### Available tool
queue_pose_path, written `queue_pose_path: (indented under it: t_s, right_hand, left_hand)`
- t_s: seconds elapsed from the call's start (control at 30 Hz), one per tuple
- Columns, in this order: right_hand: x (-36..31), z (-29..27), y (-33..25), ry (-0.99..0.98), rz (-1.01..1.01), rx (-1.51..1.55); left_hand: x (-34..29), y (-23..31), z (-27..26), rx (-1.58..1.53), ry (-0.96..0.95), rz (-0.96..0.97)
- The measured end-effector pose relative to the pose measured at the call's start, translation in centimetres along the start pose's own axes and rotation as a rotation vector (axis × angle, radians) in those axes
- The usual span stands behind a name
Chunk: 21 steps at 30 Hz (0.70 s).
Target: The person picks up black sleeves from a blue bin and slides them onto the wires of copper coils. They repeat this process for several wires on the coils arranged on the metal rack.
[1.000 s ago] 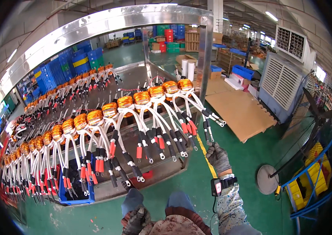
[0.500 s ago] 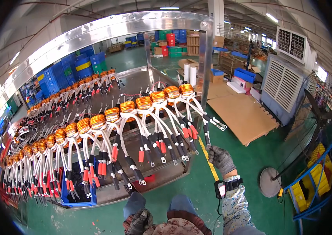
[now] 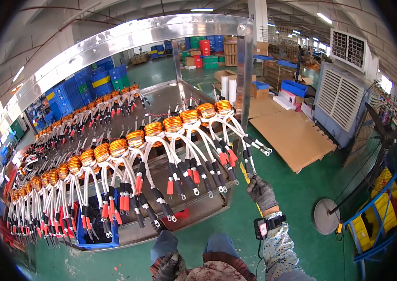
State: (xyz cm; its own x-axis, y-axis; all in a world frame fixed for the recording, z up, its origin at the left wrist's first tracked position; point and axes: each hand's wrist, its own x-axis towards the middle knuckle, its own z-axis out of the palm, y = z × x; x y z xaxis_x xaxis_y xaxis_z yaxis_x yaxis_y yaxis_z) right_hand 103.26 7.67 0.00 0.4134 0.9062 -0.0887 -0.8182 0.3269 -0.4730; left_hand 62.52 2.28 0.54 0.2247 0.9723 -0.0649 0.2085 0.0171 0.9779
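My right hand [image 3: 261, 193], in a grey glove, reaches out beside the rack's right corner. Its fingertips pinch the metal ring lug [image 3: 254, 171] at the end of a cable hanging from the last coil [image 3: 224, 107]. A black sleeve covers part of that cable above the lug. Low in front of my body, my left hand [image 3: 170, 267], also gloved, is curled closed; whatever it may hold is hidden. Along the rack's front edge runs a row of copper-wound coils [image 3: 153, 129], their white cables [image 3: 148, 157] hanging with black and red sleeves and ring lugs.
The metal rack [image 3: 194, 21] carries a second coil row [image 3: 93, 102] farther back. A blue bin [image 3: 114, 241] sits under the hanging cables. Flat cardboard [image 3: 297, 143] lies on the green floor at right, near an air cooler [image 3: 339, 100] and a standing fan [image 3: 326, 218].
My right hand has moved slightly left and down, and the pinched cable end has swung a little right. My left hand stays curled in the same place.
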Motion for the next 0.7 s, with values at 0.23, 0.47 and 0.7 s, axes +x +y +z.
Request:
queue_pose_path:
  t_s: [0.23, 0.47, 0.7]
  right_hand:
    - [-0.7, 1.7, -0.2, -0.009, -0.072, -0.042]
    - [1.7, 3.2, -0.6, 0.094, -0.284, -0.236]
    - [3.9, 2.5, -1.1, 0.276, -0.666, -0.999]
  left_hand:
    - [0.3, -0.9, 0.0, -0.134, -0.055, -0.178]
    - [0.8, -4.6, -0.2, -0.293, -0.152, -0.236]
    - [1.0, -5.4, -0.5, -0.229, -0.166, -0.211]
